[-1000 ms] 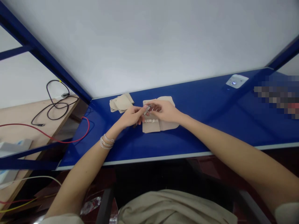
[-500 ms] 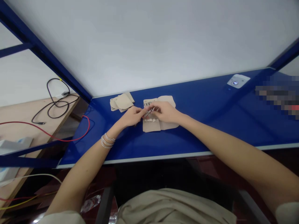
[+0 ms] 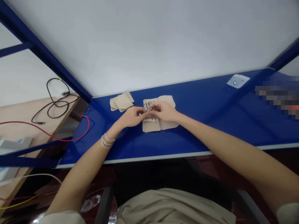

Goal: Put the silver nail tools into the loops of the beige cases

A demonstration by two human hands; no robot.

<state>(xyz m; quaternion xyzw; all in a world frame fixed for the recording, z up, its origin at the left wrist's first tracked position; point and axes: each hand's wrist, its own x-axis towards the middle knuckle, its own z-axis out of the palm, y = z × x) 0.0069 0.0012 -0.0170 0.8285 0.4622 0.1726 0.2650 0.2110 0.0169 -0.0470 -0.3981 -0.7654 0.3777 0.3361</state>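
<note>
Hands (image 3: 144, 115) meeting — fingers (image 3: 149, 109) pinching together

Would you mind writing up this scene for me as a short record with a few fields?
Left hand: fingertips at a small metal piece; silver bracelets on the wrist
Right hand: fingertips at the same piece
Beneath hands: beige fabric pouch with narrow slots
Beside pouch: stack of beige fabric pieces
Surface: glossy blue table
</note>
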